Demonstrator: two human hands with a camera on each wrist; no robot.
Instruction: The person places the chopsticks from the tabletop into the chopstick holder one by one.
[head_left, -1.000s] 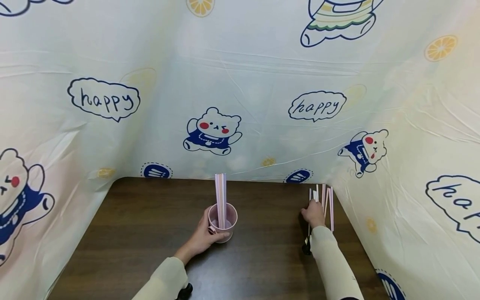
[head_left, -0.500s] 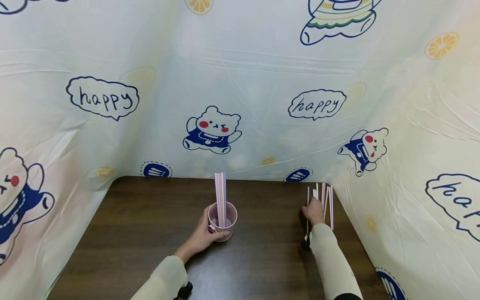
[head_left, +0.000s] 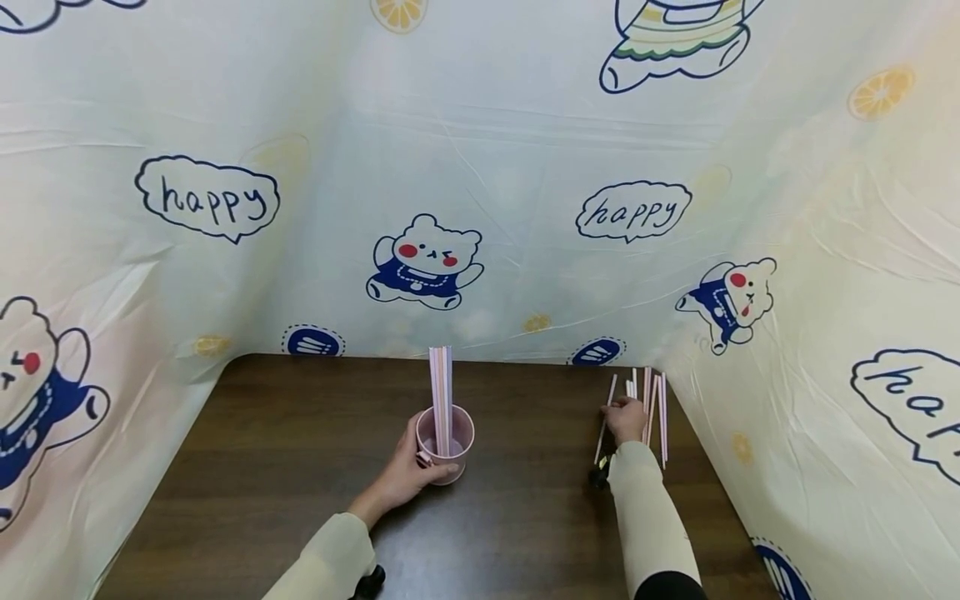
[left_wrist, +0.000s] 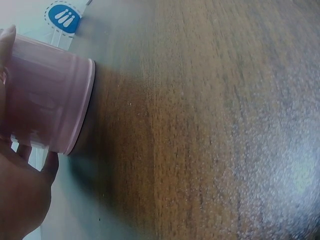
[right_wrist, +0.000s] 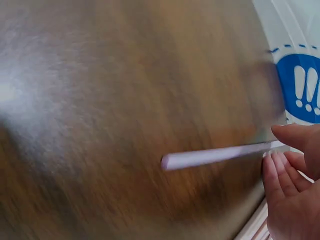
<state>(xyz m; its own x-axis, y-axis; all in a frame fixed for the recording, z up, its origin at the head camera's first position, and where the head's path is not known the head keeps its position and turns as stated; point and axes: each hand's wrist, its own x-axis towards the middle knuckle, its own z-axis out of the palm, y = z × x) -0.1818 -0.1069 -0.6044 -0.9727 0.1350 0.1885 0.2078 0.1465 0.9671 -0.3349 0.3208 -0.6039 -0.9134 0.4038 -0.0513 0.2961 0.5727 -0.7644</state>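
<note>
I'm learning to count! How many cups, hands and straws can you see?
Pink cup: 1
Hands, left hand and right hand: 2
Pinched straw: 1
Total: 4, without the straws in the cup or loose straws, too bunched to count.

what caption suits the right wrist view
Right hand pinches a slim, pale lilac straw over a brown wood-grain table.

Cream long sleeves (head_left: 651,517), black band (head_left: 667,586) round right forearm, dark wrist pieces (head_left: 370,582)

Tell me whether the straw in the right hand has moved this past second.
Yes: in the head view, the held straw has shifted left, away from the unmoved straws on the right.
</note>
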